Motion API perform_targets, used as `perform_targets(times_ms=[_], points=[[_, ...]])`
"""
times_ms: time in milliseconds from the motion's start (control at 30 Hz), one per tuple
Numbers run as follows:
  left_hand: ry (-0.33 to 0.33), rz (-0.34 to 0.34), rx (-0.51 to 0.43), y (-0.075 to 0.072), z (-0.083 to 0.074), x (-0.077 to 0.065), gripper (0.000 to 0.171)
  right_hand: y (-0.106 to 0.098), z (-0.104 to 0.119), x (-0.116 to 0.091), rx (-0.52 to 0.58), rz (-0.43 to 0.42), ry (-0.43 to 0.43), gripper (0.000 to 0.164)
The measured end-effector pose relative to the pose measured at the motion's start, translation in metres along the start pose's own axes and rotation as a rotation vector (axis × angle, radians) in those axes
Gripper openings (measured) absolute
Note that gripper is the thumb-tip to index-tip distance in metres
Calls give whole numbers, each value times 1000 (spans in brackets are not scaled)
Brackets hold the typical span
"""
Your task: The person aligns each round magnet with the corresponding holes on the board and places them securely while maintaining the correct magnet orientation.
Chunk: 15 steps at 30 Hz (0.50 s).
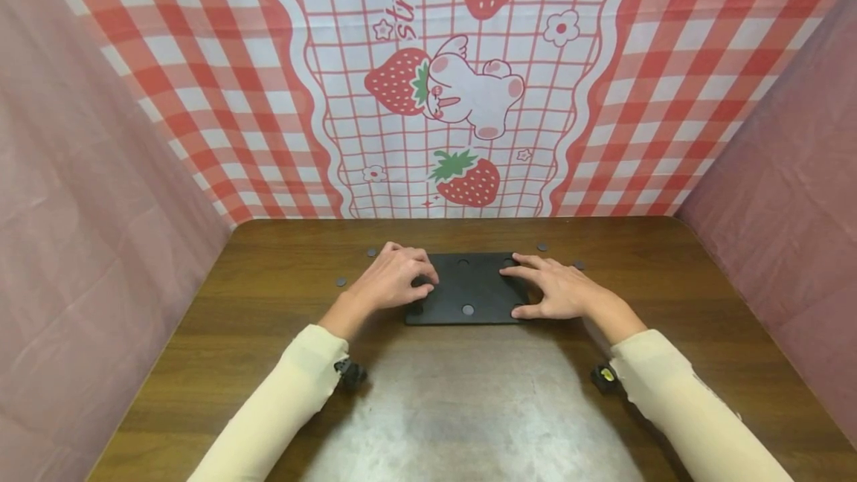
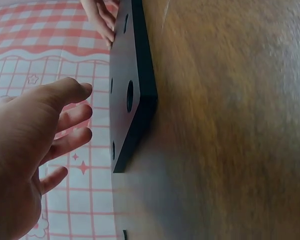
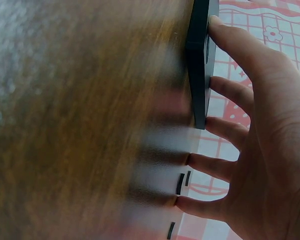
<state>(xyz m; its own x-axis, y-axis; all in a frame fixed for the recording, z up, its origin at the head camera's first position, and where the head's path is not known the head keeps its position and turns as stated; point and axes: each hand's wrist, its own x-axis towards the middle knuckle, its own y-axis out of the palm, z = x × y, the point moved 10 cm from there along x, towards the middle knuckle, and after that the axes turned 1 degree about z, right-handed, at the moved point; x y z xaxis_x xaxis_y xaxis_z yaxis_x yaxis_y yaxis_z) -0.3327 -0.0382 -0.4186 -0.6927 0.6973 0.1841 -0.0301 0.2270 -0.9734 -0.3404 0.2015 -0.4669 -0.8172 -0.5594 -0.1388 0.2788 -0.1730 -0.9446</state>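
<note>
A black rectangular board [image 1: 477, 285] with round recesses lies flat on the wooden table. My left hand [image 1: 395, 279] hovers over the board's left end, covering part of it. In the left wrist view its fingers [image 2: 72, 140] are loosely bent and apart from the board, with nothing between them. My right hand [image 1: 561, 290] spreads over the right end. Its thumb and a couple of fingertips rest on the board [image 3: 198, 85], while the other fingers [image 3: 212, 167] reach down beyond its edge. One grey disc [image 1: 468, 310] shows in the front middle recess.
Small dark discs lie on the table: two left of the board, the outer one [image 1: 341, 282] nearer me, and others on the right, including a far disc [image 1: 541, 248]. A strawberry-print cloth [image 1: 462, 117] hangs behind the table [image 1: 469, 407]; pink curtains [image 1: 100, 207] stand at both sides.
</note>
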Motion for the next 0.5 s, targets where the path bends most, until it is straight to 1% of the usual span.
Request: perform_targets(times_ms=[300, 500], points=[[-49, -17, -9, -7, 15, -4, 12, 0, 1, 1, -5, 5, -4, 84], [-67, -16, 14, -14, 21, -4, 12, 0, 0, 1, -4, 6, -3, 84]])
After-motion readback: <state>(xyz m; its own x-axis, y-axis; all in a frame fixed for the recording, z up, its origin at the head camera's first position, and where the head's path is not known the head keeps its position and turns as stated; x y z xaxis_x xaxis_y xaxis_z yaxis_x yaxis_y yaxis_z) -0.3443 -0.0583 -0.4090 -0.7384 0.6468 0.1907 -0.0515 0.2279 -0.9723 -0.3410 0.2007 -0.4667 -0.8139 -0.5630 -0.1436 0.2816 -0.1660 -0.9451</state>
